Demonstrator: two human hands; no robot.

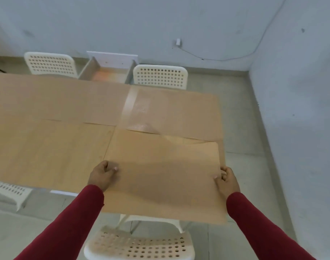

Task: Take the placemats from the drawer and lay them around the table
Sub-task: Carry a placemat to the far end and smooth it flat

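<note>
A tan placemat (160,166) lies over the near right corner of the wooden table (47,147), its near edge hanging past the table edge. My left hand (103,174) pinches its left edge and my right hand (227,178) pinches its right edge. Two more tan placemats lie flat on the far side, one at the far left (57,98) and one at the far right (175,111). An open white drawer (108,70) sits beyond the table between two chairs; its visible floor holds nothing.
White perforated chairs stand at the far left (50,64), the far right (160,76), the near left (8,192) and directly below me (139,244). A grey wall runs behind and to the right, with a cable (216,59) along it.
</note>
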